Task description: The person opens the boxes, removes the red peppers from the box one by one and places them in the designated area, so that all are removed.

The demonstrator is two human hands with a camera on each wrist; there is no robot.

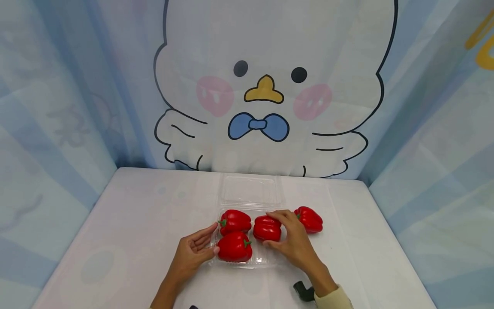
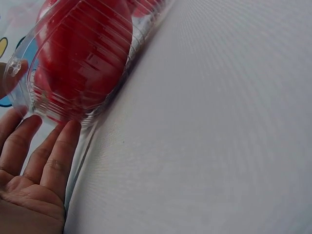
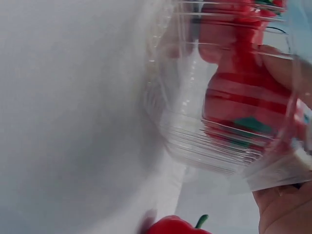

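Observation:
A clear plastic clamshell container (image 1: 262,261) lies open on the table with two red bell peppers, one upper (image 1: 236,221) and one lower (image 1: 234,248), in its left half. Thumb and fingers of my left hand (image 1: 193,250) hold the container's left rim. Seen from the left wrist, fingertips (image 2: 71,131) meet the ridged end wall. My right hand (image 1: 295,242) grips a third red bell pepper (image 1: 267,228) between thumb and fingers, in the container's right half. Through the clear wall in the right wrist view, that pepper (image 3: 243,102) shows its green stem end.
Another red bell pepper (image 1: 309,219) lies on the white table (image 1: 154,214), right of the container and behind my right hand. The container's lid (image 1: 251,191) is folded back toward the printed curtain (image 1: 266,150). A dark green angled piece (image 1: 304,292) shows beside my right wrist.

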